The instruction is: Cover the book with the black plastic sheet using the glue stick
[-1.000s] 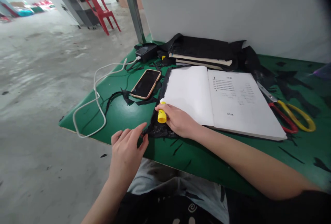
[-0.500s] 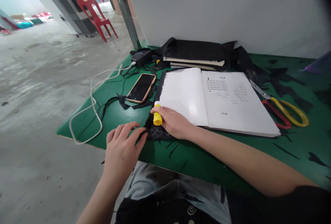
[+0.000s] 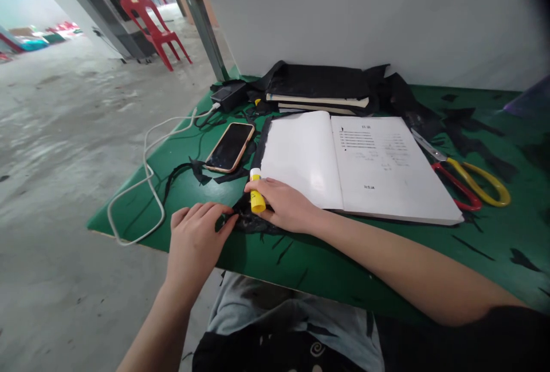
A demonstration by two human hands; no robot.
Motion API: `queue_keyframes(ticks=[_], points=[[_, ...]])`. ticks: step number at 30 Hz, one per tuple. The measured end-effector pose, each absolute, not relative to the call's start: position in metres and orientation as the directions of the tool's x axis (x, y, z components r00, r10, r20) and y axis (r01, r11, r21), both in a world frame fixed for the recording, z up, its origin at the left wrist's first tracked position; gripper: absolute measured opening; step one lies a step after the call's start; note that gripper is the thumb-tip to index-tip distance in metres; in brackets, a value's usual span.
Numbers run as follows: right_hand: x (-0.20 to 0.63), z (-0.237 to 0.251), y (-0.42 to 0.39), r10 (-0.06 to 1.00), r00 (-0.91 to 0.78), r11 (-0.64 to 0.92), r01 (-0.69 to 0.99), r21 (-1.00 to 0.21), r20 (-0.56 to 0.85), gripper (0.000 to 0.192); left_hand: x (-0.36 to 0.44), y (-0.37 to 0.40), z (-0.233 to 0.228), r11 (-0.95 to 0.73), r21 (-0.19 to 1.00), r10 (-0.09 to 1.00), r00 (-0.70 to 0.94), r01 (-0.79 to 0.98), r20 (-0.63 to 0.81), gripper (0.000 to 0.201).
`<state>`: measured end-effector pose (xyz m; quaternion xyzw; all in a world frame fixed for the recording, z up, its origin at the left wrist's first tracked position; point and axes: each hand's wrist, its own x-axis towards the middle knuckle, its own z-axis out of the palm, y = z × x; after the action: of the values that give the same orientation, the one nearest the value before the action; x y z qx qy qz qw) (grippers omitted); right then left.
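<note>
Left of centre in the frame, the right hand (image 3: pixel 286 207) is clamped on the glue stick (image 3: pixel 256 192), upright over black lace (image 3: pixel 251 220). Just left, the left hand (image 3: pixel 195 243) presses flat fingers, seemingly on the lace edge.

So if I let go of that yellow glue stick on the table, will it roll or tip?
The glue stick looks round and small, so lying flat it would probably roll. The black scrap under it may slow that. Standing upright it looks narrow for its height, so probably easy to knock over. The right hand grips it now.
</note>
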<state>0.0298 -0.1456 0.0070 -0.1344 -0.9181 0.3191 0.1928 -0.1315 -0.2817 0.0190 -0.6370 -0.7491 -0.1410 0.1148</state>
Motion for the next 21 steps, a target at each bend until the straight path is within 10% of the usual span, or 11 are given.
queue_keyframes(ticks=[21], points=[[0.030,0.008,-0.146,0.361,-0.892,0.790,0.137,-0.598,0.272,0.045,-0.129,-0.284,0.031,0.136,0.186,0.878,-0.205,0.973,0.432,0.014]])
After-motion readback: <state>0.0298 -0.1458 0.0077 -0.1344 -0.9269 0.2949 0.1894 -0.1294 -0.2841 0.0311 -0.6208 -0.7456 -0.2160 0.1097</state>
